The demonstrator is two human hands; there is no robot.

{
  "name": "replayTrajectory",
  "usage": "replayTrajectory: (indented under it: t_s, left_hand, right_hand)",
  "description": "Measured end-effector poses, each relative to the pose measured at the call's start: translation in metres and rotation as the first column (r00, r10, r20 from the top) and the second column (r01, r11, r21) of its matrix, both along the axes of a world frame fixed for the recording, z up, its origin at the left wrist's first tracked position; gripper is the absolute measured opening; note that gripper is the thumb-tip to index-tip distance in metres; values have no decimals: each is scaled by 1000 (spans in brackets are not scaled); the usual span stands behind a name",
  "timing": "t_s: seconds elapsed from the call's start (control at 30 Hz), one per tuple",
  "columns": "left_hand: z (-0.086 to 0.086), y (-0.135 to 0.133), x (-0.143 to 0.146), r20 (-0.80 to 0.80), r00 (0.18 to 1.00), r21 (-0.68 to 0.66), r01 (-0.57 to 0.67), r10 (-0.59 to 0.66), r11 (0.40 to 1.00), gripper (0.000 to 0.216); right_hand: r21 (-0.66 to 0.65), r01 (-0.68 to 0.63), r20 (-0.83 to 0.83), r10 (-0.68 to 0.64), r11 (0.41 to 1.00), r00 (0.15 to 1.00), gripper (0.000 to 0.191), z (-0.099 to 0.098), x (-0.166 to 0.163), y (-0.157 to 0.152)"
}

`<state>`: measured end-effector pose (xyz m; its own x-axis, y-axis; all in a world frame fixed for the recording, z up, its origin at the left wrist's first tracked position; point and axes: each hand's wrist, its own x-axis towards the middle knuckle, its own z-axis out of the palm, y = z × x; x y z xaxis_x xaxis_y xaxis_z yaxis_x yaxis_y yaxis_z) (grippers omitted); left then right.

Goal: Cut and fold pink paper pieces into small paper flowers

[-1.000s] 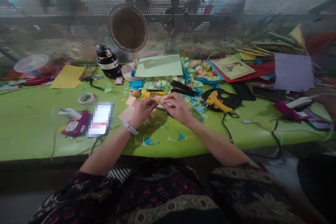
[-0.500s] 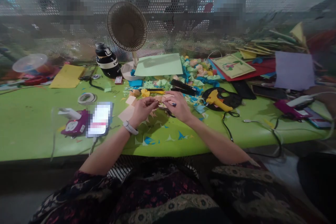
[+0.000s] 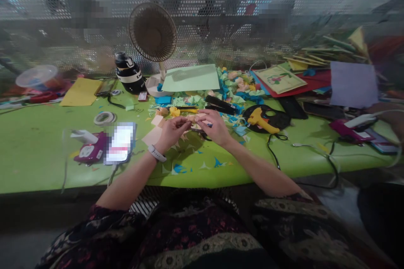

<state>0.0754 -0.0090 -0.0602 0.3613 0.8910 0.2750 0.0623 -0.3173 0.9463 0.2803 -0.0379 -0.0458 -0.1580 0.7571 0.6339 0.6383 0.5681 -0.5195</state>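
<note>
My left hand [image 3: 172, 132] and my right hand [image 3: 212, 126] meet over the middle of the green table [image 3: 38, 151]. Both pinch a small peach paper piece [image 3: 193, 119] between their fingertips, just above the tabletop. A white watch sits on my left wrist. Peach paper squares [image 3: 153, 134] lie just left of my left hand, and cut paper scraps [image 3: 189, 164] are scattered below both hands.
Behind my hands stand a desk fan [image 3: 153, 33], a black bottle [image 3: 128, 73], a green sheet [image 3: 191, 79] and a pile of folded paper [image 3: 240, 86]. A yellow glue gun [image 3: 260, 119] lies to the right, a tape roll [image 3: 104, 117] and phone [image 3: 119, 143] to the left. Cables trail at right.
Both hands have risen slightly off the table and shifted a little away from me, still pinching the paper piece between them.
</note>
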Motion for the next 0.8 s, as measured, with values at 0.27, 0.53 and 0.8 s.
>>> replayTrajectory:
  t_s: [0.27,0.53,0.8]
  left_hand:
    - [1,0,1,20,999,-2,-26,27,1000,41]
    - [2,-1,1,18,1000,-9,-17,17,1000,40]
    - [3,-2,1,1,1000,10,-3,3,1000,39]
  right_hand:
    - [1,9,-20,-9,1000,1000,12,-1,0,1]
    - [-13,16,-23,-16,1000,1000,11,0,-1,0]
    - [22,16,-17,-15,1000,1000,8,0,-2,-1]
